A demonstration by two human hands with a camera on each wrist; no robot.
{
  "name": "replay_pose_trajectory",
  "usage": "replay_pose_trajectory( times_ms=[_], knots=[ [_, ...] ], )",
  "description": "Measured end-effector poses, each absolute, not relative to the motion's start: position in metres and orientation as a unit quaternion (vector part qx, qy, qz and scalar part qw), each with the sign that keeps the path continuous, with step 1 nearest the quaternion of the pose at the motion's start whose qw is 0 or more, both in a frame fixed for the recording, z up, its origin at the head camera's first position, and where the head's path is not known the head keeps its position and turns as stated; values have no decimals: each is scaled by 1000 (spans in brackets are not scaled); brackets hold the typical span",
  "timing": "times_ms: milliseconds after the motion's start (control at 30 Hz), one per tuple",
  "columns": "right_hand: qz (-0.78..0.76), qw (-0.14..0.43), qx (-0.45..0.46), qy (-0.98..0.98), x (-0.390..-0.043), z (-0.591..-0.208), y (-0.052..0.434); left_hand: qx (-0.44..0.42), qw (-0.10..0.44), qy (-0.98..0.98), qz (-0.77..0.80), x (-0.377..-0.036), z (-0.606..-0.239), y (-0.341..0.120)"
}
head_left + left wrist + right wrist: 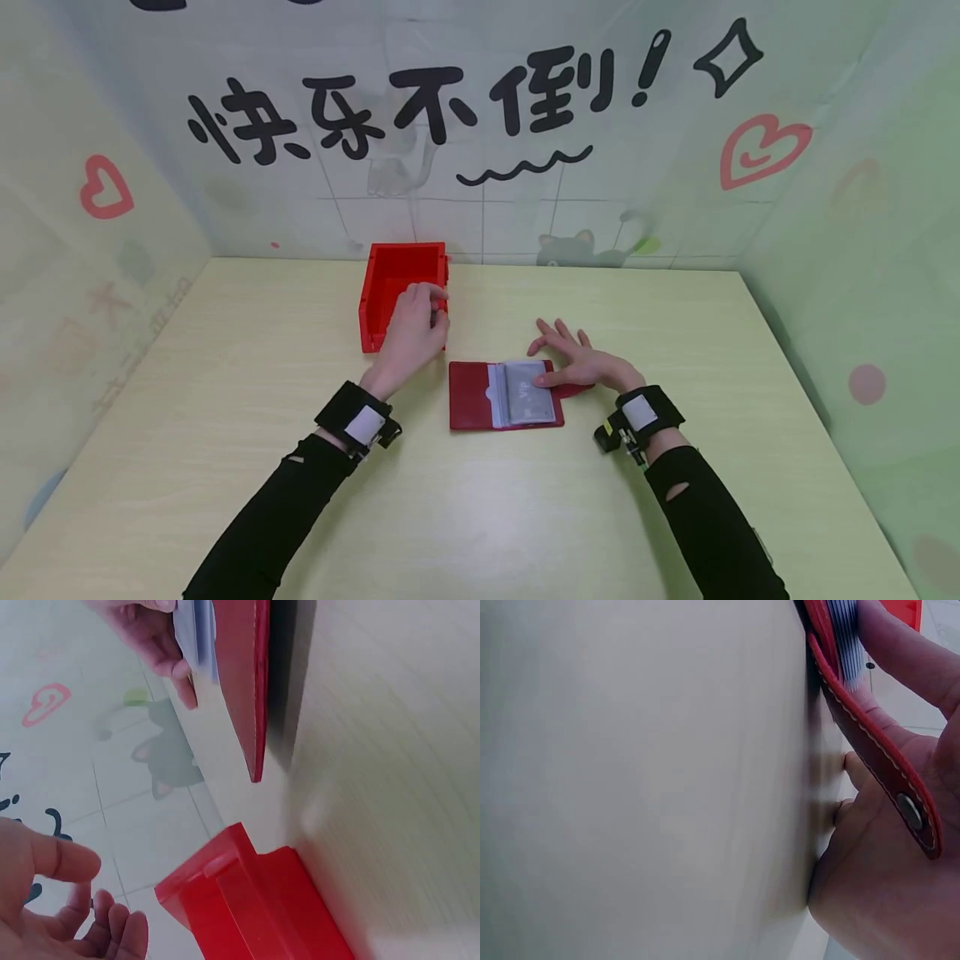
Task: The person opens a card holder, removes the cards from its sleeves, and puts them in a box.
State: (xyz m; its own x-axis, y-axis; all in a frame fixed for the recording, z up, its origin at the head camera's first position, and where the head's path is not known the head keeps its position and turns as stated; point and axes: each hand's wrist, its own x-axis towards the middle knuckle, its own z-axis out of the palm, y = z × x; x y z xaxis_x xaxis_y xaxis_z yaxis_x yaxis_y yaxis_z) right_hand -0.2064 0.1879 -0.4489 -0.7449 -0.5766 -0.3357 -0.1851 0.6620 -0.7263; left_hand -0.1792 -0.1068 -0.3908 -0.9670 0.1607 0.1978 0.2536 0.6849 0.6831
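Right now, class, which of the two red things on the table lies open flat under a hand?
The red card wallet, opened flat beneath the right hand; the red bin stands behind, by the left hand.

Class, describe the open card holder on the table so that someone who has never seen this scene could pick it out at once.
Start at the pale wooden table and find the red plastic bin near the back wall. Just in front of it, to the right, lies the red card holder, pinned under the right hand. Unlike the bin, it is flat, opened like a book, showing clear plastic sleeves.
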Motion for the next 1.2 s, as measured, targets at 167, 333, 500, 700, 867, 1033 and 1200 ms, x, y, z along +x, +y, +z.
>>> replay_pose_trajectory(
  times_ms=[167,333,500,700,867,1033,1200],
  knots=[
    [-340,283,-223,869,-208,-446,188,-177,-70,-907,-376,-170,-392,-96],
    [-333,285,-227,870,-208,-445,188,-214,-193,-883,-370,-168,-404,-86],
    [-335,285,-231,868,-208,-445,188,-243,-222,-876,-352,-170,-419,-77],
    [-342,282,-232,866,-205,-445,188,-261,-223,-888,-307,-169,-429,-70],
    [-336,259,-243,872,-202,-444,187,-270,-215,-892,-293,-167,-433,-68],
    [-325,202,-262,886,-200,-435,180,-263,-207,-896,-291,-166,-436,-68],
    [-318,187,-246,896,-196,-425,173,-270,-200,-894,-296,-166,-437,-68]
  ],
)
